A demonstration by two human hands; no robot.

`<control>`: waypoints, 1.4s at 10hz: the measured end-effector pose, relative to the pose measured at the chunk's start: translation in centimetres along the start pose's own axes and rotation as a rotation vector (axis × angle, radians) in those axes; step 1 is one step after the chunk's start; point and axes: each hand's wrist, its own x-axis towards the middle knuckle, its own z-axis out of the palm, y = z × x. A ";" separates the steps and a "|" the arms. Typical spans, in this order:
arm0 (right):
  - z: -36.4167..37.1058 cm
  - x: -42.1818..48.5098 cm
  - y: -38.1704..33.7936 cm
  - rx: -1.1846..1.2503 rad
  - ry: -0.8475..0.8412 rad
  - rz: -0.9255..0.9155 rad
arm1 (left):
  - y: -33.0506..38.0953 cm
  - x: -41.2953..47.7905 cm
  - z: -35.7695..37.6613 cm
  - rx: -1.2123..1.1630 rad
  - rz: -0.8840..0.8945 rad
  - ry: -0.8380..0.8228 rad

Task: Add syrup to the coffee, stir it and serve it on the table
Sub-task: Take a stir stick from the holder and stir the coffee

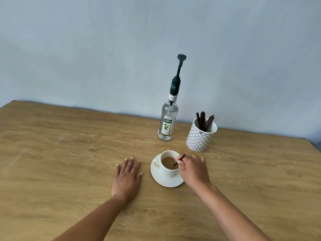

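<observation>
I pinch the stirrer [179,160] in my right hand [192,168], its tip down in the coffee cup [169,165] on its saucer [162,180], mid-table toward the back edge. Small, slow circles, off the rim. My left hand [127,176] rests flat beside it.

Bare surface of the light oak-grain wooden table [60,145] stretches wide to the left and along the near edge, open to approach. Behind the white ceramic cup of milky coffee [167,173] on its white saucer [166,182], a tall clear glass syrup bottle with a black pump top [167,122] and a grey-and-white patterned ceramic pot [199,138] bristling with dark brown stir sticks [203,121] stand near each other, with a narrow gap between. The left hand [127,176], flat on the wood, blocks the saucer's left side. The right hand [194,169], pinching a dark stir stick [180,158], covers the cup's right rim.
</observation>
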 end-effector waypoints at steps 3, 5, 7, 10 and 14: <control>0.8 0.5 -1.5 0.164 -0.029 0.035 | 0.0 0.0 0.0 0.017 -0.010 0.003; 0.6 -0.2 -0.8 0.008 0.031 0.062 | 0.0 -0.1 -0.1 -0.010 -0.006 0.009; 1.3 -0.2 -2.3 0.126 0.012 0.054 | 0.1 -0.2 -0.2 -0.011 -0.002 0.011; 0.6 -0.5 -1.9 -0.006 0.037 0.083 | 0.0 -0.1 -0.2 -0.037 0.009 0.015; 1.0 -0.2 -2.8 -0.003 0.041 0.126 | -0.1 -0.2 -0.2 -0.050 0.024 0.007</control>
